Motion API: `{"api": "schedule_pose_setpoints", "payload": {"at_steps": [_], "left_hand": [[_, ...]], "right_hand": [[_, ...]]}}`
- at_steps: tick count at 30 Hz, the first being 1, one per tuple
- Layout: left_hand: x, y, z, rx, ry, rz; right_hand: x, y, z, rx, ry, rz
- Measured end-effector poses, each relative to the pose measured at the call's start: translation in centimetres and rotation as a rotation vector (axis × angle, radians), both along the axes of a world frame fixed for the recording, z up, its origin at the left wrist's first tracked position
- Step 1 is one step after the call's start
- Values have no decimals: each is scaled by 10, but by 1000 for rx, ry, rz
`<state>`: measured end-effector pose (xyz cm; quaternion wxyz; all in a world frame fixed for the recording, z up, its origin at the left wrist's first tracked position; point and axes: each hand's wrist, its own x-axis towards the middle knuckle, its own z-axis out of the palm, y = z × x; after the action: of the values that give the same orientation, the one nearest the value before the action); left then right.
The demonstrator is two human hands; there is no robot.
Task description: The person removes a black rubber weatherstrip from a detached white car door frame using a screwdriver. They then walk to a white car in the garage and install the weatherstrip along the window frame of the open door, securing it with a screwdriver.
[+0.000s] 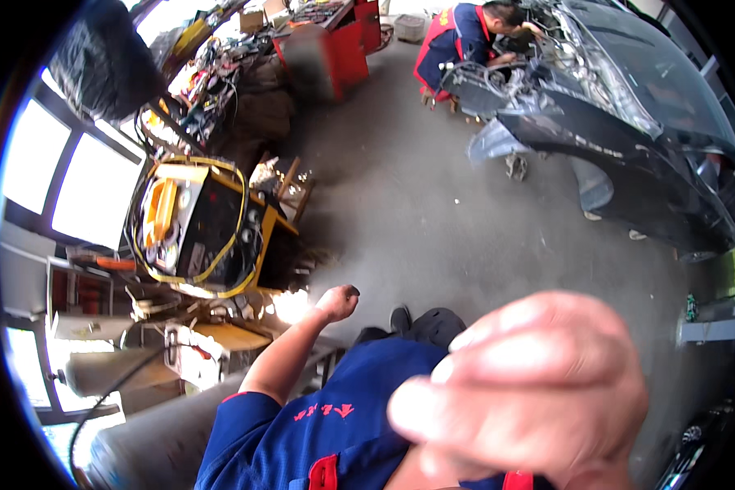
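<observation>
My right hand (531,376) is raised very close to the camera and looks large and somewhat blurred. Its fingers are curled with the thumb pressed near them; what they hold, if anything, is hidden. Lower and to the left, my left hand (337,303) is closed in a loose fist at the end of my bent arm. A small dark patch shows at its front, too small to name. Below both hands is my dark blue work shirt (376,384) with red trim. One dark shoe (400,318) shows on the grey floor (408,212).
A yellow and black machine (212,224) with looped cables stands at the left. Grey cylinders (155,433) lie nearer me. Farther off are a cluttered bench (212,90) and a red cabinet (347,57). A co-worker (461,49) crouches beside a dark car (621,147) with exposed front parts.
</observation>
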<state>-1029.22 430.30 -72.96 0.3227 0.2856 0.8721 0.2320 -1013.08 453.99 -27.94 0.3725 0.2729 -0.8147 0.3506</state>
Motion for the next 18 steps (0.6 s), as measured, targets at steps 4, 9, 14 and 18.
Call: {"api": "schedule_pose_setpoints", "payload": {"at_steps": [4,9,14,18], "left_hand": [[-113,61,29,67,-56,111],[-236,42,-76,-168,-126,200],[-285,-9,-77,-323,-318,315],[-360,25,-80,-316,-283,661]], "right_hand": [[-130,47,-12,-196,26,50],[-312,125,-52,-65,53,341],[-518,207,-139,-218,-486,368],[-660,287,-281,-41,-1007,39]]}}
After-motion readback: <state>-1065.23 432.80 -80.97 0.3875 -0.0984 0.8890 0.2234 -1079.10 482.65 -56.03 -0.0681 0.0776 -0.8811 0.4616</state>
